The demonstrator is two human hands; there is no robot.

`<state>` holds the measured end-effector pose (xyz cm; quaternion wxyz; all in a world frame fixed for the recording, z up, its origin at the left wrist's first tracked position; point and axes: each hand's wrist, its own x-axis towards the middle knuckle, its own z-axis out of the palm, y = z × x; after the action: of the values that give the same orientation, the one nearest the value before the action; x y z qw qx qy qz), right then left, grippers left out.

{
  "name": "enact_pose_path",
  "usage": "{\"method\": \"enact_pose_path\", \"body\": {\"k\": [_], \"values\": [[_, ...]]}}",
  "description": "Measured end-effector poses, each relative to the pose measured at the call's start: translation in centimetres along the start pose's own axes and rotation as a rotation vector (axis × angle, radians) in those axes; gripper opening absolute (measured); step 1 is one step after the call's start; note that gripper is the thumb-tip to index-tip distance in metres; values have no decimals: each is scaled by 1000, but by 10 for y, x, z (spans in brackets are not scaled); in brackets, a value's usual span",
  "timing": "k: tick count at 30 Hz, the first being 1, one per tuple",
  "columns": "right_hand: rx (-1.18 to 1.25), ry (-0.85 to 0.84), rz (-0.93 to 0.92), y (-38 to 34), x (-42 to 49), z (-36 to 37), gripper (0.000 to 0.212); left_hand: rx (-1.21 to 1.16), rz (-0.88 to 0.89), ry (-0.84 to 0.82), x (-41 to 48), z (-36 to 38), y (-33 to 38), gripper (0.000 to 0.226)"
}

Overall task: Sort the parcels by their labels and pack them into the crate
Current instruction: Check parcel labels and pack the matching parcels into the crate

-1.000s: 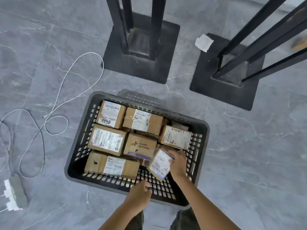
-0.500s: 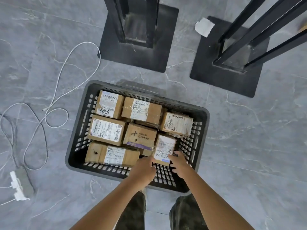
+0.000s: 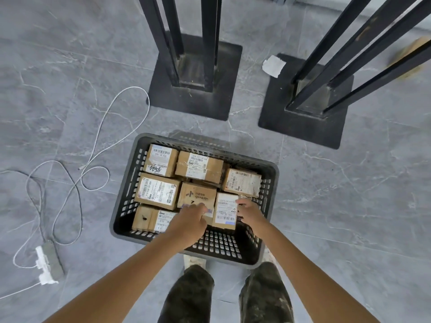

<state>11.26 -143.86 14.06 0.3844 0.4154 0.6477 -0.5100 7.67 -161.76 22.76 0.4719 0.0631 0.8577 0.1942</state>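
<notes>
Both hands were inside the black crate: the right hand gripped the right edge of the white-labelled parcel; the left hand curled at its left edge, hold unclear. Seating this parcel seemed underway; next, likely pressing it flat among the neighbouring parcels.

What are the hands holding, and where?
The small white-labelled parcel in the crate, held by its sides: the left hand grips its left edge, the right hand its right edge.
</notes>
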Motion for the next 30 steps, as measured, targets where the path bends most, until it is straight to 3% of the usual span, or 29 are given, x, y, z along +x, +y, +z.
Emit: {"method": "enact_pose_path", "body": {"k": [7, 13, 17, 22, 30], "values": [[-17, 121, -321, -130, -150, -101, 26, 0, 162, 139, -77, -120, 95, 25], [1, 193, -651, -264, -366, -183, 27, 108, 455, 322, -198, -269, 236, 24], [49, 359, -953, -314, -525, -234, 25, 73, 623, 555, -304, -354, 330, 28], [207, 552, -1232, -304, -664, -277, 31, -102, 896, 760, -411, -387, 412, 30], [435, 852, -1260, -201, -726, -371, 28, 13, 1083, 796, -452, -340, 513, 35]]}}
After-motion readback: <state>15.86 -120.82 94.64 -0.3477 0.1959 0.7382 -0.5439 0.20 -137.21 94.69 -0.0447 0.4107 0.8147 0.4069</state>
